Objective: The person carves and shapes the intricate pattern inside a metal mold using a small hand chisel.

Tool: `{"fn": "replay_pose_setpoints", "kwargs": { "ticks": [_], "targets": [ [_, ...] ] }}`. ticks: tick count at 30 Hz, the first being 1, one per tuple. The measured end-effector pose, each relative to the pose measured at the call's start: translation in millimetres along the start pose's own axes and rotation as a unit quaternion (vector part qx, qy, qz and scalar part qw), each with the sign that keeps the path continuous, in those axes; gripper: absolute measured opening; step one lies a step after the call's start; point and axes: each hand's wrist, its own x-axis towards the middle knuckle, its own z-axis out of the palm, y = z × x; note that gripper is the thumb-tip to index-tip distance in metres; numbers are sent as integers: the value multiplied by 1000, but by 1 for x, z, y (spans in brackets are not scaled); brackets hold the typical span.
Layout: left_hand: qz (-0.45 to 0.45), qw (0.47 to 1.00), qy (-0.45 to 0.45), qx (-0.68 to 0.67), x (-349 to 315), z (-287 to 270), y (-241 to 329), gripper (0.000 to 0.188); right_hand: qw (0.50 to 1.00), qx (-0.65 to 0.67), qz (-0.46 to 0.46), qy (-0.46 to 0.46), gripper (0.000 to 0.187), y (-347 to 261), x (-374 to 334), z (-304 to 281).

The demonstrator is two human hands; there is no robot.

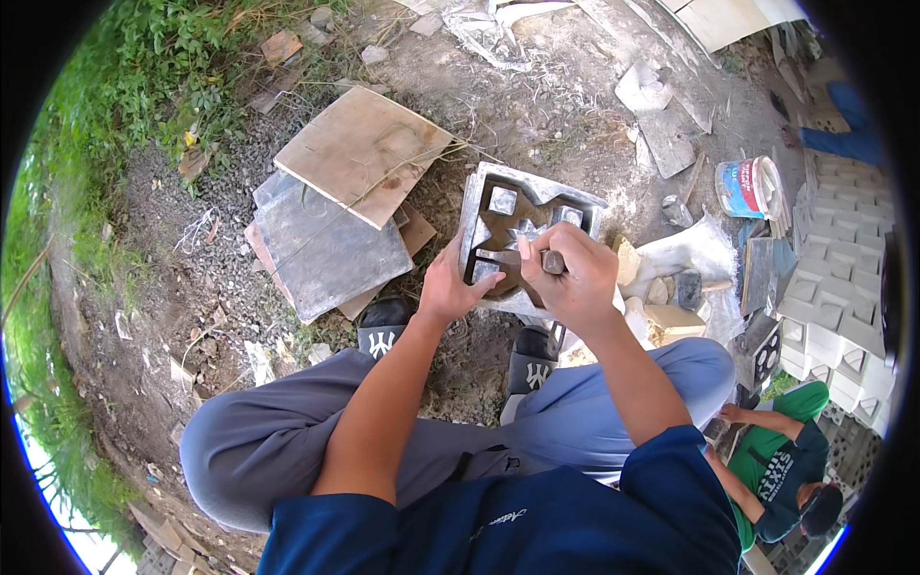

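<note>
In front of me stands a grey metal block mould [470, 206], a squarish frame with several raised square lugs inside. My left hand [448, 286] grips its near left side, thumb over the rim and fingers along the outer wall. Over the near right part of the mould, my right hand [586, 273] is closed around a wooden-handled tool [553, 262]. The round handle end pokes out of the fist. The tool's working end lies inside the mould and is partly hidden, so its exact kind is unclear.
Flat boards [364, 153] are stacked on the dirt at left. A paint bucket [752, 189] and a white plastic sack [695, 251] stand right. Pale patterned blocks [834, 278] are piled beyond. Another person [791, 470] crouches at lower right; a blue trouser leg [834, 139] shows at upper right.
</note>
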Motion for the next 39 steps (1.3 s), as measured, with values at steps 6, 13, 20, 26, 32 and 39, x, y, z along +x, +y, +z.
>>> {"fn": "replay_pose_setpoints", "kwargs": {
  "ticks": [6, 13, 20, 26, 32, 39],
  "targets": [
    [-6, 1000, -9, 11, 3, 6, 1, 105, 1000, -7, 1, -6, 19, -3, -6, -7],
    [-34, 999, -28, 12, 3, 3, 0, 108, 996, -50, -31, -65, 23, -11, -6, -12],
    [-16, 1000, -23, 8, 2, 1, -1, 107, 982, -73, -37, -167, 22, -19, -7, -30],
    [-14, 999, -28, -19, 3, 1, -2, 105, 987, -77, -3, -142, 25, -10, -11, -31],
    [-14, 1000, -21, 0, 4, 4, 3, 104, 996, -38, 53, -60, 18, -4, -19, -20],
    [-10, 999, -30, -29, 5, -1, 12, 95, 994, -12, 88, -69, 15, -10, -3, -21]
  ]
}}
